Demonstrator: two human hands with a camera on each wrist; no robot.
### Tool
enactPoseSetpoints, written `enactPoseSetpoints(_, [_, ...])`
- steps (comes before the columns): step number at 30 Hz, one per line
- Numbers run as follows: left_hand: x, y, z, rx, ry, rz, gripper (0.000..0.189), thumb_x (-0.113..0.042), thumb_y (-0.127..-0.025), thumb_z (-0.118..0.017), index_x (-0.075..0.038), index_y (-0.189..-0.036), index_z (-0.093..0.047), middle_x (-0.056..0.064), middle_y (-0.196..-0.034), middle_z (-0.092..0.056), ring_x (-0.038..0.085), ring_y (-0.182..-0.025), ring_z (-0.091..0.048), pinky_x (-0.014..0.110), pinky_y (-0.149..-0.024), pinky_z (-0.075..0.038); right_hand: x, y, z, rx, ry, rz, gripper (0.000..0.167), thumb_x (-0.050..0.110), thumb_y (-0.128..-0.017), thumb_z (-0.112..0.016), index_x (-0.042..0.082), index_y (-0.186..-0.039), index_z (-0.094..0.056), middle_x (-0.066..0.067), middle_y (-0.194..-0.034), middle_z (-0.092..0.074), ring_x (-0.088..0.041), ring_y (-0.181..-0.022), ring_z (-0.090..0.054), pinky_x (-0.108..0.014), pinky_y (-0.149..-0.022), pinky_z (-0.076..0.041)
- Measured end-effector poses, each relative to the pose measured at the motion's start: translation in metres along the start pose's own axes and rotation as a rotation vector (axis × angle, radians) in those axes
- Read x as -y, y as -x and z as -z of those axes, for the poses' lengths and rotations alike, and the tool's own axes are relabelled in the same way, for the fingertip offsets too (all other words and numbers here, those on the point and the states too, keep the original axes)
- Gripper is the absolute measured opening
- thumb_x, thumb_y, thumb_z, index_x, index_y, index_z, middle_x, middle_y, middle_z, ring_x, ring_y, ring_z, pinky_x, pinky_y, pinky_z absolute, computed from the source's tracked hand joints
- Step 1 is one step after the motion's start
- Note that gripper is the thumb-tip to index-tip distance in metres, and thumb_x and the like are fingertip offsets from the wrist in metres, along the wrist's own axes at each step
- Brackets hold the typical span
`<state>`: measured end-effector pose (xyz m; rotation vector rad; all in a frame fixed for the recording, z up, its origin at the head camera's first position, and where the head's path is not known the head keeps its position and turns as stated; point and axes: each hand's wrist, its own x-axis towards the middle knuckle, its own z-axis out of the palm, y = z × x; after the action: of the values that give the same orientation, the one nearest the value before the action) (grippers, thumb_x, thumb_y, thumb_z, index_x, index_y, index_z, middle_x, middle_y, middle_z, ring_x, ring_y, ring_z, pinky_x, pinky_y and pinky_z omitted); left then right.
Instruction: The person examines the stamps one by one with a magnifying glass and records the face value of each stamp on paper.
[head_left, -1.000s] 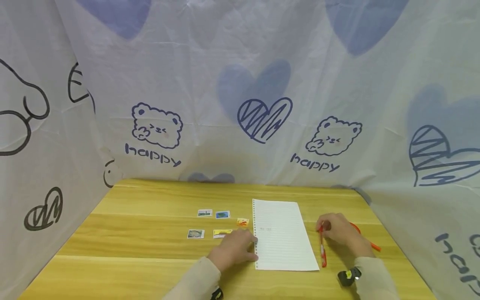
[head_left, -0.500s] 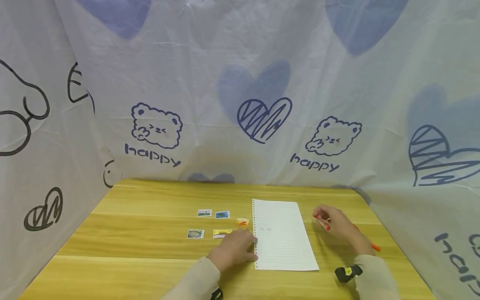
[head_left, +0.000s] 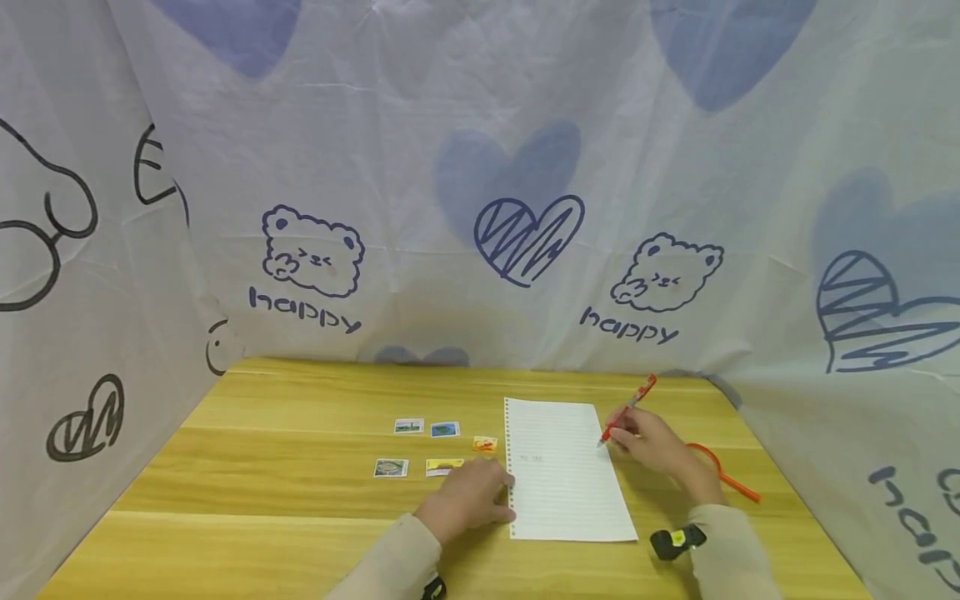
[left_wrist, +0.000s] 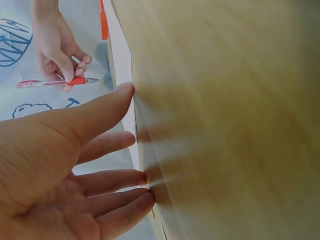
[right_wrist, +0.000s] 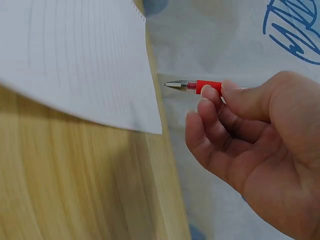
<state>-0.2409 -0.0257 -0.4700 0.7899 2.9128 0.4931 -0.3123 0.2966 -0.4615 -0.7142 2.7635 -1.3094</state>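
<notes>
My right hand [head_left: 651, 440] pinches a red pen [head_left: 628, 410] by its red grip between thumb and fingertips. The pen's bare metal tip points down and left over the right edge of a lined white sheet of paper [head_left: 566, 500]; in the right wrist view [right_wrist: 201, 86] the pen appears raised off the sheet. With fingers extended, my left hand [head_left: 467, 498] rests on the table, its fingertips touching the paper's punched left edge. In the left wrist view the left fingers [left_wrist: 117, 182] look straight and hold nothing. Small faint marks show on the paper's left half.
Several small stamps lie left of the paper, among them a blue one [head_left: 446, 429], a red-and-yellow one [head_left: 485, 444] and a yellow one [head_left: 444, 467] by my left hand. An orange-red curved strip [head_left: 738, 486] lies beside my right forearm. A patterned cloth [head_left: 420, 275] hangs behind the table.
My right hand has lifted the pen from the table right of the paper, turned it tip-down and brought it left over the paper's edge. The left hand has stayed put.
</notes>
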Motion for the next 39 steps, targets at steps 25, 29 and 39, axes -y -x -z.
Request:
enactPoseSetpoints(25, [0.001, 0.001, -0.003, -0.018, -0.005, -0.015, 0.044, -0.034, -0.082, -0.087, -0.012, -0.119, -0.077, 0.004, -0.118, -0.076, 0.017, -0.101, -0.068, 0.033, -0.090, -0.057, 0.023, -0.012, -0.020, -0.004, -0.039, -0.159, 0.024, 0.017, -0.097, -0.072, -0.003, -0.109, -0.067, -0.017, -0.095, -0.074, -0.015, -0.077, -0.065, -0.026, -0.069, -0.060])
enactPoseSetpoints(29, [0.001, 0.001, -0.002, -0.026, -0.012, -0.022, 0.044, -0.034, -0.082, -0.086, -0.011, -0.119, -0.077, 0.005, -0.119, -0.076, 0.019, -0.104, -0.070, 0.034, -0.091, -0.058, 0.024, -0.014, -0.021, 0.017, -0.058, -0.127, 0.025, 0.017, -0.099, -0.069, -0.004, -0.111, -0.069, -0.022, -0.098, -0.075, -0.015, -0.076, -0.066, -0.028, -0.070, -0.061])
enactPoseSetpoints(39, [0.002, -0.002, -0.002, -0.029, 0.001, -0.039, 0.039, -0.031, -0.082, -0.088, -0.010, -0.114, -0.078, -0.006, -0.085, -0.066, 0.009, -0.075, -0.051, 0.024, -0.066, -0.042, 0.022, -0.023, -0.026, 0.103, -0.149, -0.142, 0.031, 0.022, -0.100, -0.068, -0.004, -0.117, -0.071, -0.017, -0.103, -0.076, -0.021, -0.086, -0.072, -0.027, -0.078, -0.063])
